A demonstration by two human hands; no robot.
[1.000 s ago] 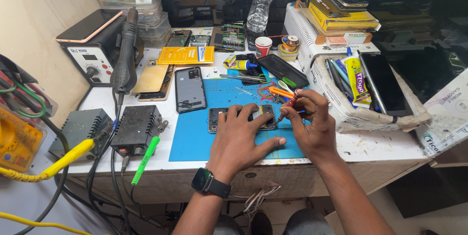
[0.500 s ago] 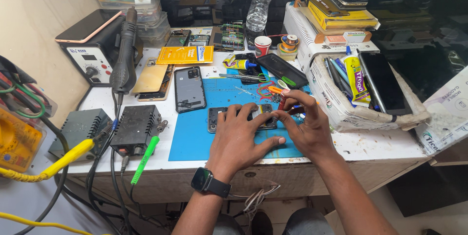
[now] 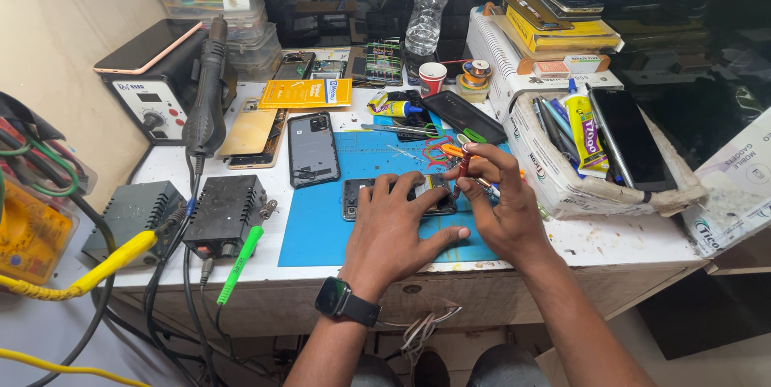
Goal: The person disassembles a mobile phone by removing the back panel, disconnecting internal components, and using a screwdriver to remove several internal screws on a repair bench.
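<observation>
A cluttered white workbench carries a blue mat. Under the spread fingers of the left hand lies an opened phone; the right hand pinches a red screwdriver upright just beside them.

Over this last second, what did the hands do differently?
Very little. The right hand shifted slightly, holding its red-handled tool more upright over the opened phone. The left hand stayed pressed on that phone, and the grey phone beside it did not move.
</observation>
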